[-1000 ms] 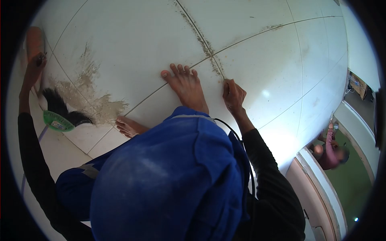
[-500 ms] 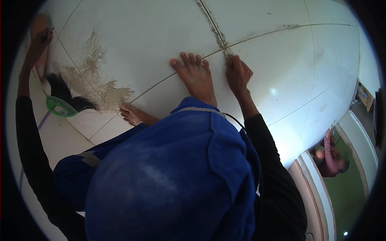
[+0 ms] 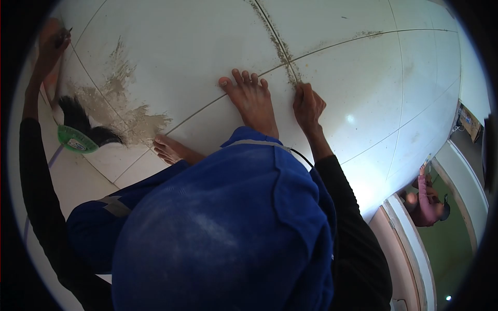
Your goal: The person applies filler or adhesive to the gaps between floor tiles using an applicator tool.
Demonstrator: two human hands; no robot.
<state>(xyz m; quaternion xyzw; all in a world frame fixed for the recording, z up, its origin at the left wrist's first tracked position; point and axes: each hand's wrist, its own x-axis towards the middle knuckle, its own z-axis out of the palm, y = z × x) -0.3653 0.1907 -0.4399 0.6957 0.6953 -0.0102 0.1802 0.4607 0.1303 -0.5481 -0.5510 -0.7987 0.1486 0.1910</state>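
My right hand (image 3: 308,103) is closed, low over a joint in the white tiled floor (image 3: 192,46), just below where two joints cross. Whatever its fingers hold is hidden. Dark crumbs (image 3: 280,49) lie along both sides of that joint. At the far left my left hand (image 3: 52,49) is closed around a small dark object, too small to name, beside an orange-brown surface (image 3: 51,78). Below that hand lies a broom head (image 3: 78,139) with a green cap and black bristles. My bare feet (image 3: 254,106) are on the tiles between my hands.
A patch of greyish-brown grit (image 3: 122,111) spreads over the tiles beside the broom. At the lower right, a person in a pink top (image 3: 428,205) is by a doorway frame (image 3: 410,243). A brown box-like thing (image 3: 471,126) is near the right edge.
My right hand has moved slightly down along the joint, towards me, uncovering more crumbs by the crossing. My left hand stays closed, nearly in place.
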